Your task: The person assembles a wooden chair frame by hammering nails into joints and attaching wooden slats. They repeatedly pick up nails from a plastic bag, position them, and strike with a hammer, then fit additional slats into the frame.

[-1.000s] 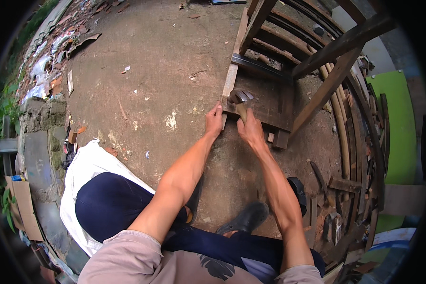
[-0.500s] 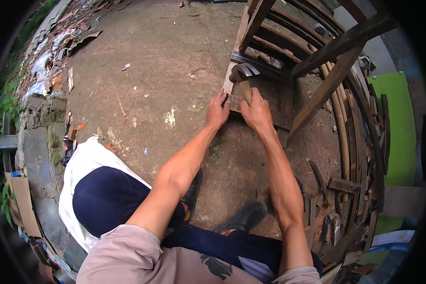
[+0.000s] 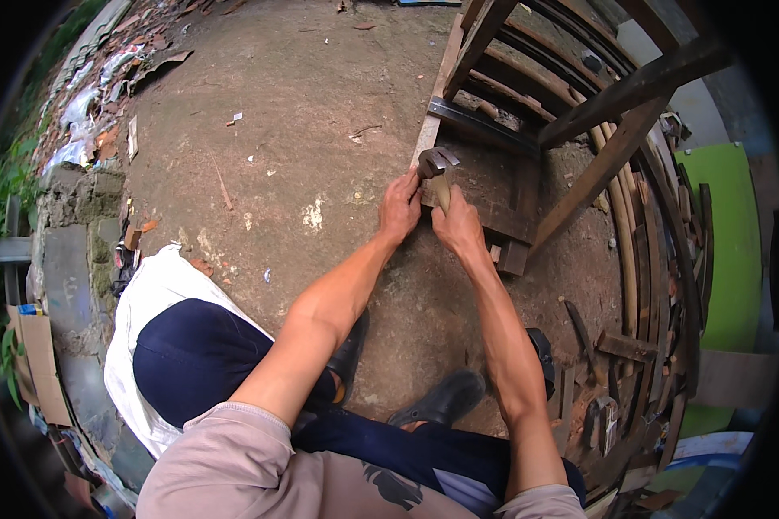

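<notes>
My right hand [image 3: 459, 227] is wrapped round the pale wooden handle of a claw hammer [image 3: 438, 163]. The hammer's metal head is low, right beside the fingertips of my left hand [image 3: 398, 208]. My left fingers are pinched together at the near end of a light wooden strip [image 3: 427, 138]; what they hold, if anything, is too small to make out. The strip runs along the left edge of a dark wooden frame [image 3: 502, 216] with slanted legs. A metal-edged crossbar [image 3: 483, 124] spans the frame just beyond the hammer.
Long boards and poles [image 3: 636, 251] are stacked along the right, before a green panel [image 3: 723, 242]. Wood offcuts [image 3: 627, 346] lie near my right forearm. A white sack [image 3: 160, 285] lies by my left knee, next to a low block wall [image 3: 65, 268]. Rubble and litter cover the far left.
The hammer head has come down and closer to my left fingertips. My right hand has shifted slightly left and nearer. My left hand stays at the strip's end.
</notes>
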Action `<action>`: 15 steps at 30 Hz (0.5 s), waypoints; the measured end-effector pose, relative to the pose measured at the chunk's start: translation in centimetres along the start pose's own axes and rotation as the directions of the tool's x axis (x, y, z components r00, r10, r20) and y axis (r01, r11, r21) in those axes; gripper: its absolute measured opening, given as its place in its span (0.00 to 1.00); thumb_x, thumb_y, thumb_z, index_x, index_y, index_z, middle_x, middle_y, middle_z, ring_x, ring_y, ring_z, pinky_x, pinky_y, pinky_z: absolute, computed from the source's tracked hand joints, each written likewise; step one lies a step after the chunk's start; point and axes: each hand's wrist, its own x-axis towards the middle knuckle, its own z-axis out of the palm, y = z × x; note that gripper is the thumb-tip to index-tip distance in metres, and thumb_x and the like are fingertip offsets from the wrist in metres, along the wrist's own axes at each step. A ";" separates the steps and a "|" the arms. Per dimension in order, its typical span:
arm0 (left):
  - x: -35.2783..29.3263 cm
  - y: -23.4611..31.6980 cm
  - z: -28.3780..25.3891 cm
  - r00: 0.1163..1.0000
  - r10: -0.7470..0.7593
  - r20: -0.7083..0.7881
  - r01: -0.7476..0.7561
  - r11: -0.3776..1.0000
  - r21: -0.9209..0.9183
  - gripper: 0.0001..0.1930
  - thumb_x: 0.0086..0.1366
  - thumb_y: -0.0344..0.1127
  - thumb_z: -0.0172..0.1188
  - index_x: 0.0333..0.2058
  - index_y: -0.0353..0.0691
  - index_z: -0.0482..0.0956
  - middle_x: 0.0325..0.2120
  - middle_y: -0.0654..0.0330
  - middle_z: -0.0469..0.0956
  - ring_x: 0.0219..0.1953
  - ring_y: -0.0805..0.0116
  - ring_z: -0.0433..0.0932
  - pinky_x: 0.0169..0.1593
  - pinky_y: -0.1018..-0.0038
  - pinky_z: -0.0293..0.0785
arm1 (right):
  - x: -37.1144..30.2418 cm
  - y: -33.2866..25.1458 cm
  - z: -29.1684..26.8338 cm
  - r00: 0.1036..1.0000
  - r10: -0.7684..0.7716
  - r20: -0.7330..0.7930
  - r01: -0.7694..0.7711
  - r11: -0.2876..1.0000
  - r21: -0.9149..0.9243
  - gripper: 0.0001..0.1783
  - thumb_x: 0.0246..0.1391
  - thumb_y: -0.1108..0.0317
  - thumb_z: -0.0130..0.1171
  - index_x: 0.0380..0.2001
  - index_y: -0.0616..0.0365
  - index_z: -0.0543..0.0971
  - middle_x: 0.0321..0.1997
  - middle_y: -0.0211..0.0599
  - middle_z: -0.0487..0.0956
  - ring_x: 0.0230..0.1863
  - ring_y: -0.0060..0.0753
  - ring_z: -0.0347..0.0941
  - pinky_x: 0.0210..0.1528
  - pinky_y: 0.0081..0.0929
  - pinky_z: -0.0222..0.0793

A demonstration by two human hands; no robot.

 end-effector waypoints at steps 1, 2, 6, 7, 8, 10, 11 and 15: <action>0.0 -0.2 0.0 1.000 0.012 -0.007 -0.012 1.000 0.001 0.18 0.65 0.31 0.58 0.54 0.40 0.78 0.60 0.59 0.73 0.58 0.51 0.73 0.61 0.63 0.70 | -0.1 -0.1 0.1 1.000 0.013 0.020 -0.013 1.000 -0.028 0.19 0.53 0.63 0.54 0.46 0.62 0.68 0.33 0.70 0.78 0.39 0.74 0.76 0.45 0.61 0.69; -0.1 -0.4 0.0 1.000 0.024 -0.013 -0.024 1.000 0.001 0.18 0.65 0.31 0.58 0.54 0.41 0.78 0.60 0.60 0.73 0.58 0.51 0.72 0.60 0.63 0.70 | -0.2 -0.2 0.1 1.000 0.024 0.017 -0.024 1.000 -0.008 0.19 0.53 0.64 0.54 0.46 0.62 0.68 0.33 0.70 0.79 0.39 0.74 0.76 0.45 0.61 0.69; -0.4 -0.8 0.2 1.000 0.022 -0.002 -0.021 1.000 0.021 0.19 0.65 0.31 0.57 0.55 0.41 0.77 0.62 0.60 0.71 0.61 0.49 0.69 0.62 0.61 0.68 | -0.7 -0.8 0.1 0.999 0.012 -0.039 -0.008 0.996 0.091 0.20 0.54 0.64 0.54 0.48 0.63 0.68 0.33 0.70 0.79 0.39 0.74 0.76 0.45 0.61 0.69; -0.4 -0.8 0.3 0.999 0.032 -0.008 -0.032 0.999 0.039 0.19 0.65 0.31 0.57 0.55 0.42 0.77 0.62 0.60 0.71 0.62 0.48 0.68 0.63 0.61 0.67 | -0.7 -0.9 0.1 0.998 -0.004 -0.069 0.012 0.993 0.118 0.20 0.54 0.65 0.54 0.48 0.63 0.68 0.33 0.71 0.79 0.39 0.74 0.76 0.44 0.61 0.69; -0.4 -0.8 0.3 0.999 0.042 -0.013 -0.042 0.997 0.058 0.19 0.66 0.31 0.57 0.56 0.42 0.77 0.63 0.60 0.70 0.63 0.48 0.66 0.63 0.61 0.67 | -0.6 -0.7 0.1 1.000 0.008 -0.024 -0.007 0.998 0.060 0.21 0.54 0.65 0.54 0.48 0.63 0.68 0.33 0.71 0.79 0.39 0.74 0.76 0.44 0.61 0.69; -0.5 -0.7 0.4 1.000 0.005 0.012 -0.006 0.998 0.057 0.20 0.66 0.31 0.56 0.57 0.42 0.76 0.63 0.61 0.70 0.64 0.47 0.65 0.64 0.60 0.65 | -0.2 -0.4 0.1 0.997 0.044 0.060 -0.040 0.998 -0.057 0.21 0.54 0.65 0.54 0.49 0.64 0.68 0.32 0.71 0.78 0.39 0.74 0.76 0.43 0.61 0.69; -0.5 -0.6 0.4 1.000 -0.011 0.027 0.009 0.998 0.056 0.20 0.66 0.31 0.56 0.57 0.42 0.75 0.63 0.61 0.70 0.65 0.47 0.64 0.65 0.59 0.64 | -0.3 -0.3 0.0 0.999 0.042 0.035 -0.040 0.999 -0.032 0.21 0.53 0.66 0.54 0.49 0.64 0.68 0.32 0.70 0.78 0.39 0.74 0.76 0.43 0.61 0.69; -0.7 -1.1 0.3 0.999 0.032 0.034 -0.036 0.992 0.119 0.21 0.66 0.31 0.56 0.58 0.42 0.74 0.64 0.60 0.68 0.66 0.45 0.62 0.65 0.57 0.63 | -1.1 -0.7 0.6 0.996 -0.012 -0.089 0.022 0.992 0.123 0.21 0.53 0.66 0.54 0.48 0.64 0.68 0.32 0.70 0.79 0.39 0.74 0.75 0.44 0.61 0.69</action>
